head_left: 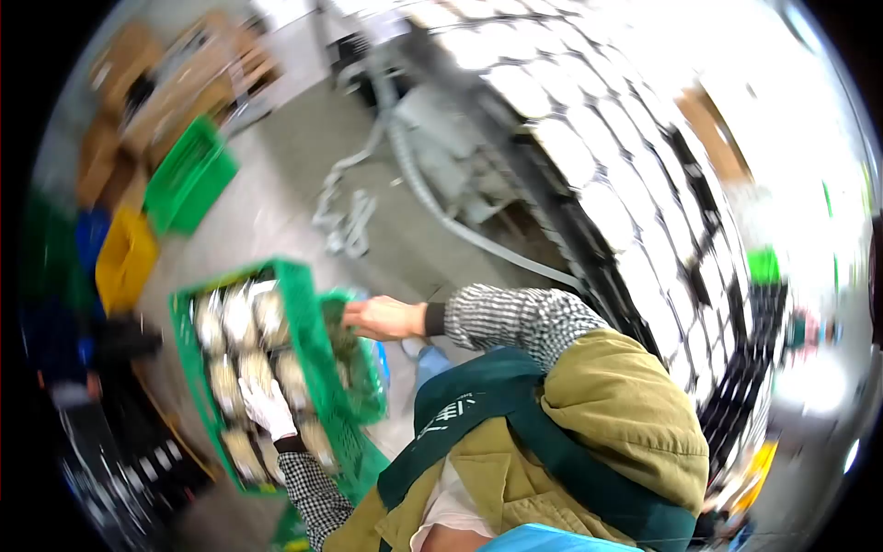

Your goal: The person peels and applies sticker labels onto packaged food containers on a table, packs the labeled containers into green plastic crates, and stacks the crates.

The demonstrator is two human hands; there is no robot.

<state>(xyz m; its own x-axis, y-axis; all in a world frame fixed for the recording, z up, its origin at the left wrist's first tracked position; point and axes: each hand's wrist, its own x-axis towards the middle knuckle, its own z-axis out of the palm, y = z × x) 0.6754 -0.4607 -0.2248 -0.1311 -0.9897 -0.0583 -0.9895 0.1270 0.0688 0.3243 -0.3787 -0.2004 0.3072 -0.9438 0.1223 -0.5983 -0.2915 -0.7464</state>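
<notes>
My left hand (267, 410), in a white glove, reaches into a green crate (299, 322). Its fingers close on the lower end of a clear-wrapped pack (255, 366) of pale, stringy contents, perhaps enoki mushrooms. Similar packs (239, 320) lie in rows around it. Without a glove, my right hand (386, 317) is over a smaller green container (368, 396) beside the crate. The fingers of that hand are bent inward, and blur hides what they hold, if anything. Brownish-green contents show in the container below them.
A large black rack (552, 175) with bright white panels runs along the right. A pale hose (432, 202) hangs beside it. Another green crate (190, 175), a yellow bin (126, 260) and cardboard boxes (184, 83) stand at upper left. Dark-clothed people are at the left edge.
</notes>
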